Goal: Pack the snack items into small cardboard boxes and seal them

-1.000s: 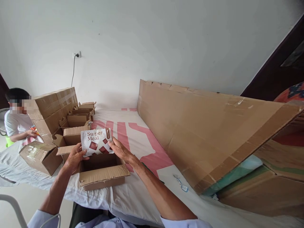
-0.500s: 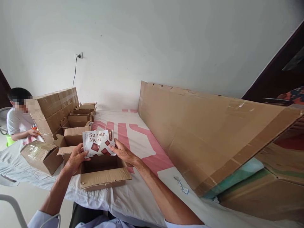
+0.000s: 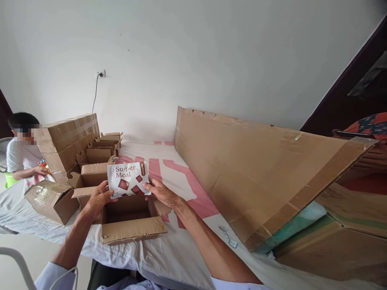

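I hold a white pouch (image 3: 128, 179) printed "Su-per Meal" with dark red squares, upright above an open cardboard box (image 3: 131, 229). My left hand (image 3: 98, 199) grips its lower left corner. My right hand (image 3: 160, 192) grips its lower right edge. The box stands on a white and pink cloth (image 3: 181, 249) with its flaps folded out, and its inside looks dark.
More open small boxes (image 3: 95, 155) line up behind, beside stacked sealed cartons (image 3: 68, 139). A taped box (image 3: 51, 199) lies at left. Another person (image 3: 21, 155) sits at far left. A long flat cardboard sheet (image 3: 256, 169) leans along the right.
The pouch and both hands have shifted slightly right and up over the box. The view has tilted a little.
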Motion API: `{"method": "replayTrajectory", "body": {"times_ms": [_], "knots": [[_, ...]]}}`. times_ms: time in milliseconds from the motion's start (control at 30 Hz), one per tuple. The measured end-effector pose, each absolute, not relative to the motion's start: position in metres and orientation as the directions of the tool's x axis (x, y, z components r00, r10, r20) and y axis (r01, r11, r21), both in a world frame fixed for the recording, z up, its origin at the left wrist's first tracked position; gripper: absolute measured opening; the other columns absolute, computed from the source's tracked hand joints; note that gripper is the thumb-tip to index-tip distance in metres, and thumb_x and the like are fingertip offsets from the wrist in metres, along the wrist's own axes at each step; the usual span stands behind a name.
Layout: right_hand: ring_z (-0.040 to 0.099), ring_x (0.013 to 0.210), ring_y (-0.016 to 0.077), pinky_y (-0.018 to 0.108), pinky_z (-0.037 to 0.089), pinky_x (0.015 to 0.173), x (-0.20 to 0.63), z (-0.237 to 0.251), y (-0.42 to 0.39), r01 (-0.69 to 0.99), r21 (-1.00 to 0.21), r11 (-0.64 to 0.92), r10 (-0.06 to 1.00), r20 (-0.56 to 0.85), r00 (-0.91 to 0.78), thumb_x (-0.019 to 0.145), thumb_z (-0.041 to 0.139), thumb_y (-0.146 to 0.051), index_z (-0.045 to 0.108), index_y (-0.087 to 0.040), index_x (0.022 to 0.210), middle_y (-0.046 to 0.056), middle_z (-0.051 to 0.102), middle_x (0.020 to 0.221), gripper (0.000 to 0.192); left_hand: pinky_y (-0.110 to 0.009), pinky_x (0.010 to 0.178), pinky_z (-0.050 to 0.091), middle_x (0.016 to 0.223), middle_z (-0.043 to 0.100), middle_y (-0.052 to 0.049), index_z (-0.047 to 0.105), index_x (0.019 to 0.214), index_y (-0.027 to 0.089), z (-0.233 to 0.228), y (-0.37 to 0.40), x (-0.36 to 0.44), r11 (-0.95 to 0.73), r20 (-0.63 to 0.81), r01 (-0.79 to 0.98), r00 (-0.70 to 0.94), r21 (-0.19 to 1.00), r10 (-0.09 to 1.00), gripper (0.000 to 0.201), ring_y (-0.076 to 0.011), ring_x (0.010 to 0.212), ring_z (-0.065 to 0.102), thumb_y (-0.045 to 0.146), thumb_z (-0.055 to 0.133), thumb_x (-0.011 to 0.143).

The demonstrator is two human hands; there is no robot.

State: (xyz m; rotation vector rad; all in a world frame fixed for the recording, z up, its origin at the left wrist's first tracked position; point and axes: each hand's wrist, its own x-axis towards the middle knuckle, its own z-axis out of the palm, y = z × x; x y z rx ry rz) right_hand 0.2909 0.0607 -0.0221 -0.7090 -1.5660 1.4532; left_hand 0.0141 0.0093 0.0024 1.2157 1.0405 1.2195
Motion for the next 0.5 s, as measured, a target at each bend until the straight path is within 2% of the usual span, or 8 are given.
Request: {"method": "replayTrajectory", "body": {"times_ms": [167, 233, 300, 400, 500], "knots": [[0.066, 0.084, 0.0203, 0.029, 0.059, 0.061, 0.295, -0.022, 0.057, -0.214, -0.973, 0.091, 0.847, 0.188, -0.497, 0.076, 0.091, -0.059, 0.073, -0.022, 0.114, 0.005, 0.073, 0.1, 0.055, -0.041, 0.083, 0.062, 0.118, 0.08, -0.015, 0.07, 0.124, 0.019, 0.007, 0.006, 0.021, -0.063, 0.072, -0.072, 0.121, 0.995, 0.99, 0.069, -0.034, 0.106, 0.077, 0.054, 0.095, 0.07], [0.067, 0.083, 0.0203, 0.03, 0.059, 0.06, 0.297, -0.025, 0.055, -0.246, -0.967, 0.071, 0.878, 0.177, -0.445, 0.074, 0.093, -0.058, 0.074, -0.023, 0.11, 0.004, 0.074, 0.098, 0.054, -0.044, 0.089, 0.062, 0.121, 0.08, -0.015, 0.071, 0.127, 0.019, 0.008, -0.001, 0.024, -0.122, 0.12, 0.011, 0.13, 0.992, 0.984, 0.068, -0.0358, 0.112, 0.076, 0.056, 0.091, 0.074], [0.069, 0.084, 0.0203, 0.03, 0.06, 0.061, 0.301, -0.03, 0.054, -0.314, -0.948, 0.062, 0.918, 0.178, -0.355, 0.074, 0.093, -0.058, 0.075, -0.024, 0.11, 0.004, 0.076, 0.101, 0.054, -0.046, 0.098, 0.059, 0.125, 0.079, -0.015, 0.072, 0.133, 0.021, 0.006, -0.012, 0.025, -0.198, 0.175, 0.186, 0.132, 0.962, 0.976, 0.067, -0.0365, 0.118, 0.073, 0.054, 0.089, 0.077], [0.072, 0.088, 0.0212, 0.032, 0.063, 0.064, 0.314, -0.039, 0.058, -0.448, -0.887, 0.112, 0.966, 0.203, -0.162, 0.071, 0.095, -0.058, 0.073, -0.026, 0.11, 0.004, 0.078, 0.108, 0.055, -0.047, 0.103, 0.055, 0.125, 0.08, -0.011, 0.073, 0.138, 0.027, 0.0, -0.036, 0.024, -0.274, 0.157, 0.523, 0.257, 0.807, 0.953, 0.068, -0.0367, 0.118, 0.073, 0.047, 0.091, 0.075], [0.075, 0.094, 0.0226, 0.036, 0.066, 0.07, 0.33, -0.047, 0.063, -0.525, -0.838, 0.153, 0.98, 0.197, -0.029, 0.069, 0.097, -0.053, 0.071, -0.031, 0.113, 0.002, 0.08, 0.114, 0.056, -0.044, 0.1, 0.054, 0.124, 0.081, -0.01, 0.076, 0.132, 0.03, -0.007, -0.06, 0.028, -0.391, 0.044, 0.701, 0.458, 0.596, 0.888, 0.064, -0.038, 0.116, 0.073, 0.041, 0.094, 0.072]]}}
